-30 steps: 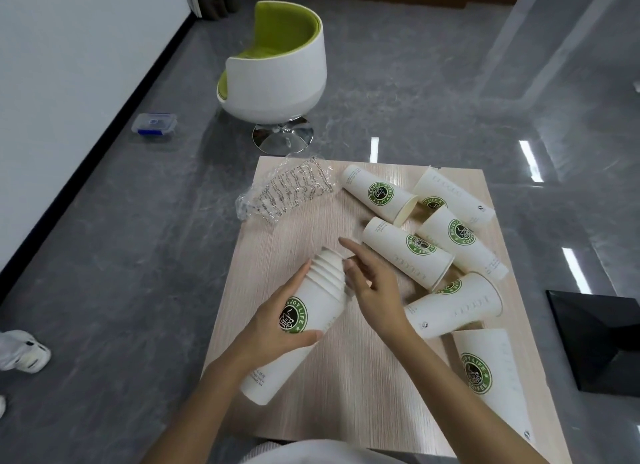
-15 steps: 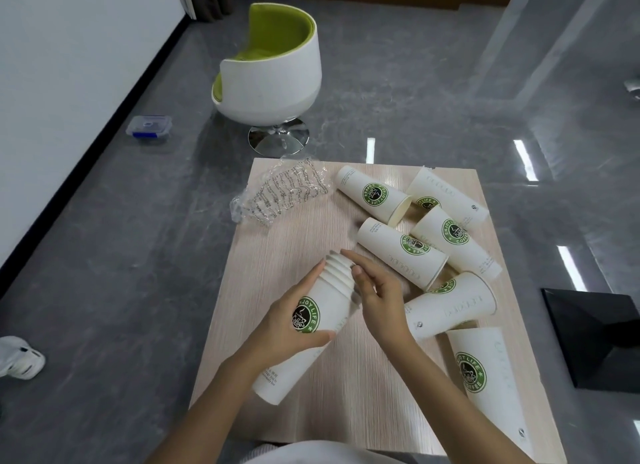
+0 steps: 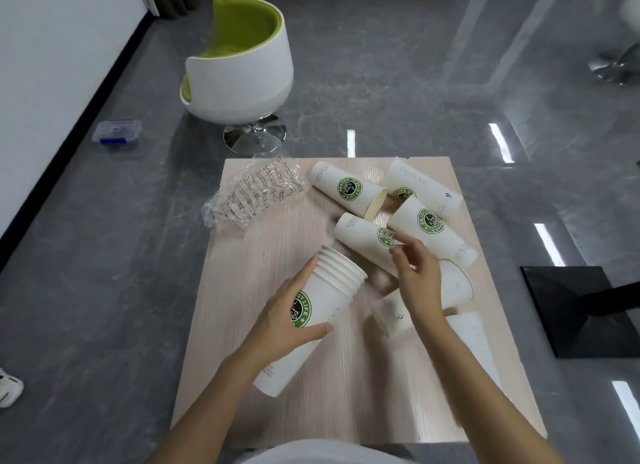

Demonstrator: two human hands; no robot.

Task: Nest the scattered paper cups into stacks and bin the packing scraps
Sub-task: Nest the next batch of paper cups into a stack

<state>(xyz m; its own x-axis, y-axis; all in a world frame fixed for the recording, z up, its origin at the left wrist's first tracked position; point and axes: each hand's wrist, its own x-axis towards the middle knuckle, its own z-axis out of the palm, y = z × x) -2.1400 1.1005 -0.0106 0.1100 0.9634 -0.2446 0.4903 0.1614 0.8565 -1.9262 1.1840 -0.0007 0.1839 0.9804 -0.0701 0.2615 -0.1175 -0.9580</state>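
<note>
My left hand (image 3: 290, 314) grips a nested stack of white paper cups (image 3: 323, 300) with a green logo, tilted with its rims up and away from me, over the light wooden table (image 3: 263, 377). Just right of the stack, my right hand (image 3: 417, 278) hovers with relaxed fingers above a lying cup (image 3: 363, 236) and holds nothing. Several more loose cups lie on the table's right side, such as a cup (image 3: 348, 189) at the far middle and a cup (image 3: 434, 228) beside it. A crumpled clear plastic wrapper (image 3: 254, 195) lies on the table's far left corner.
A white and green tub chair (image 3: 239, 68) stands beyond the table. A small lidded plastic box (image 3: 117, 132) sits on the grey floor at left. A black base (image 3: 581, 307) is right of the table, and a white shoe (image 3: 8, 389) at the left edge.
My right hand left the stack's rim and moved right, over the loose cups. The left hand still holds the stack, which has tilted slightly.
</note>
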